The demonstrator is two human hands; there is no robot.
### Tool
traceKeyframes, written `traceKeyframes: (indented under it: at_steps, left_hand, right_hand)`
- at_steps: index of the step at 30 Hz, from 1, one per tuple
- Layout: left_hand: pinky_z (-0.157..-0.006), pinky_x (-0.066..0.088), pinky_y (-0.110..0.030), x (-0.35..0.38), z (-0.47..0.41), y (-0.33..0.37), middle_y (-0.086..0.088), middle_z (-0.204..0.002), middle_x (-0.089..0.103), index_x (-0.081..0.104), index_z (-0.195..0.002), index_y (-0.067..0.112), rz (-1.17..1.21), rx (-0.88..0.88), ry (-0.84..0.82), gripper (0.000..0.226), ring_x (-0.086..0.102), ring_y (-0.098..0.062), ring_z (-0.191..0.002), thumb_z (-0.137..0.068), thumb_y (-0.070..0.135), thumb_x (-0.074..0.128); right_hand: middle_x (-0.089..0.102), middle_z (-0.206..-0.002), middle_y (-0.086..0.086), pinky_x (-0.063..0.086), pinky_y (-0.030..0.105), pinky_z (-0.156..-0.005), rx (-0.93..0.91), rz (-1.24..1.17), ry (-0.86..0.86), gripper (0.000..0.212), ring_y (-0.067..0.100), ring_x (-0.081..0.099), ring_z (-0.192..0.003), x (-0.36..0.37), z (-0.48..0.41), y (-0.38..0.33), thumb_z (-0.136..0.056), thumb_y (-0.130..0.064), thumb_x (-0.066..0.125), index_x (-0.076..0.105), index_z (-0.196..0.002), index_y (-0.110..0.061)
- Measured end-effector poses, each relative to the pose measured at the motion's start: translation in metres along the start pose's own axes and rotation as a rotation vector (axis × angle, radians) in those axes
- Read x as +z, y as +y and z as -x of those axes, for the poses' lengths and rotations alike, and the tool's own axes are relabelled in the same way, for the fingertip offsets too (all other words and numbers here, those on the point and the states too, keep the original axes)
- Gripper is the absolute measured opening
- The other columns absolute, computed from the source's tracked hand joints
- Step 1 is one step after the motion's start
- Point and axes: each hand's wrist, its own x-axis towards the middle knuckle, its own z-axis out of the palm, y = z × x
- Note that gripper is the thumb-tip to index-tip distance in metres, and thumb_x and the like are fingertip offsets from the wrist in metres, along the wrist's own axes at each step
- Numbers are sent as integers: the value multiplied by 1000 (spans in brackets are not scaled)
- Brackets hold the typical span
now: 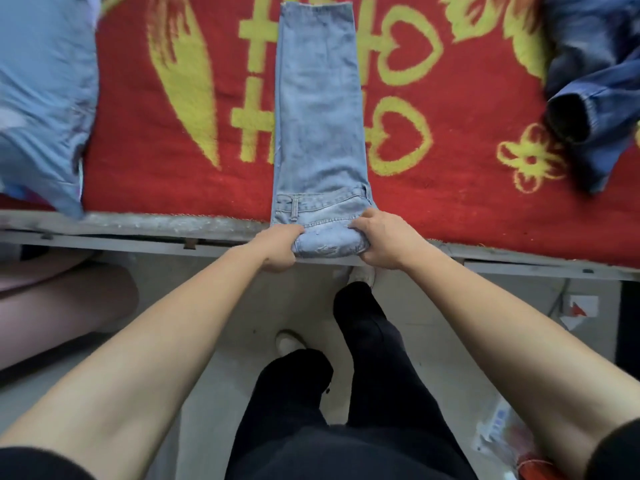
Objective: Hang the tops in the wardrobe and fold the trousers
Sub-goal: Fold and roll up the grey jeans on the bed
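Person stands at the bed edge, black trousers (374,358) on their legs, white shoes (289,341) on a pale floor (214,393). Both bare forearms reach forward. Left hand (280,249) clenched around the left side of the near end of the jeans (320,133), fingers curled into the fabric. Right hand (379,239) grasping the right side of the same end, fingers on top, thumb hidden underneath. Between the two hands the denim is bunched into a thick fold or roll, frayed patch showing on it, sitting right at the bed's front rail (138,237). Just past the hands the waistband with a belt loop lies flat.

The jeans are light blue, folded lengthwise into one narrow strip, laid straight away from the person across a red blanket (450,188) with yellow hearts and leaf shapes. Far hem reaches nearly to the top of view.

Left of the jeans, well apart, a light blue garment (41,98) lies on the blanket and droops over the front edge. Right side, well apart, a dark blue denim top (588,81) lies crumpled, one open cuff pointing toward the jeans.

Pinkish object (62,306) on the floor at lower left, too blurred to tell. Packaging clutter (502,431) at lower right.
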Motion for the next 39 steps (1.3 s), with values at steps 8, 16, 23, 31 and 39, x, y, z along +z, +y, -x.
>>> traceKeyframes:
  at_steps: [8, 16, 23, 31, 39]
  left_hand:
    - [-69, 49, -33, -50, 39, 3, -9, -108, 61, 57, -103, 16, 377, -116, 150, 30, 58, -22, -88, -77, 2, 51]
    - [-84, 52, -35, -100, 19, 9, -5, -108, 65, 63, -107, 17, 798, -307, 497, 29, 62, -23, -101, -82, 25, 75]
    - [-97, 49, -42, -131, -56, 3, -9, -119, 63, 54, -117, 22, 959, -368, 754, 52, 61, -25, -108, -77, 51, 71]
    - [-77, 40, -41, -139, -199, -25, -19, -112, 65, 47, -117, 9, 606, -479, 872, 35, 59, -40, -104, -101, 40, 41]
    - [-71, 40, -48, -109, -238, -44, -22, -107, 66, 45, -120, 4, 326, -493, 924, 45, 61, -45, -95, -103, 44, 36]
  right_hand:
    - [58, -86, 7, 45, 34, -70, 98, -212, -113, 24, 27, 55, -91, -70, 23, 10, -71, -33, 60, 68, -84, -14]
    - [63, -111, 5, 42, 29, -81, 234, -585, 54, 44, 23, 56, -102, -115, -15, 46, -84, -23, 61, 57, -128, -18]
    - [59, -135, 5, 40, 34, -102, 393, -751, 208, 50, 26, 50, -129, -121, -92, 73, -91, -37, 60, 49, -138, -23]
    - [59, -134, 16, 41, 44, -93, 511, -590, 446, 43, 40, 54, -121, -75, -216, 93, -106, -39, 34, 37, -145, -21]
    - [58, -124, 15, 43, 45, -79, 542, -405, 474, 40, 42, 59, -105, -34, -243, 94, -105, -46, 33, 44, -133, -21]
